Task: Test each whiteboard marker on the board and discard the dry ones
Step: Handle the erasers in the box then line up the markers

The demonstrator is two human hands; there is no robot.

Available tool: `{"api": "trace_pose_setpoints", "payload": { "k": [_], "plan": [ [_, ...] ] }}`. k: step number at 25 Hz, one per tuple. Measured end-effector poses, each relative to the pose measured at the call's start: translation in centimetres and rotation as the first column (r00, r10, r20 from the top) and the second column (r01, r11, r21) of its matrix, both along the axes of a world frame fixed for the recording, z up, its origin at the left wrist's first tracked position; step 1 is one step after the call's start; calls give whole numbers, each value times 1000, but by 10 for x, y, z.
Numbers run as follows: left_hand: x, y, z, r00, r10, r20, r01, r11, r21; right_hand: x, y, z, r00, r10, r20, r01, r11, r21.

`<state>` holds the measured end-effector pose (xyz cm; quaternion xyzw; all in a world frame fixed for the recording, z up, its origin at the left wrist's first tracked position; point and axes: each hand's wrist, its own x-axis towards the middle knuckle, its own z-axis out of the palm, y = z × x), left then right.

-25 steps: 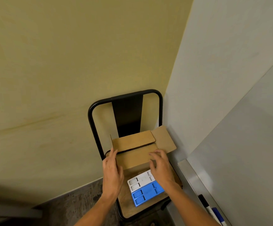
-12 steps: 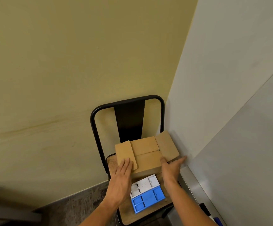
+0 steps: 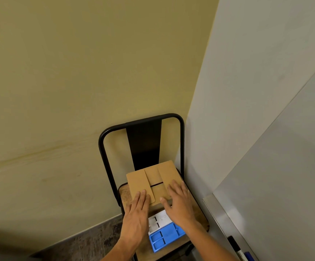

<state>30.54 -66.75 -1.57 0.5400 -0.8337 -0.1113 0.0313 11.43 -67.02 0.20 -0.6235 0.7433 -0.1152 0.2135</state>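
A brown cardboard box (image 3: 152, 176) sits on the chair seat with all its flaps folded down. My left hand (image 3: 136, 213) lies flat on the left flap with straight fingers. My right hand (image 3: 180, 202) presses on the right flap, fingers spread. At the far right, the whiteboard (image 3: 284, 176) has a metal tray (image 3: 220, 215) along its lower edge. A black-capped marker (image 3: 234, 243) and a blue-capped marker (image 3: 248, 256) lie in that tray at the bottom right corner.
The box rests on a black metal chair (image 3: 143, 132) with a wooden seat, pushed into the corner of a yellow wall. A white tray (image 3: 160, 221) and a blue tray (image 3: 165, 237) lie on the seat near me. Dark floor shows at the lower left.
The box flaps went from open to folded shut. My left hand pressed the left flap down, then my right hand brought the right flap over and now rests on it.
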Motion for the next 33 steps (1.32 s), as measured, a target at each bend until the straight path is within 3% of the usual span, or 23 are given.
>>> {"api": "trace_pose_setpoints", "payload": {
  "k": [3, 8, 18, 25, 33],
  "plan": [
    [-5, 1, 4, 999, 8, 38, -8, 1000, 11, -3, -1, 7, 992, 75, -105, -69, 996, 61],
    [0, 4, 1, 1000, -18, 24, 17, 999, 32, -7, 3, 10, 979, 135, -154, -118, 987, 114],
    [22, 12, -1, 992, -80, -101, 80, 997, -10, 14, 24, 8, 989, -108, 105, 120, 987, -110],
    [17, -26, 35, 956, -179, -234, 164, 983, -81, 32, 32, 23, 981, -151, 123, 172, 968, -182],
    [-37, 7, 80, 812, -281, -512, 251, 959, -128, 29, 90, 65, 915, -284, 287, 367, 882, -297]
  ]
}}
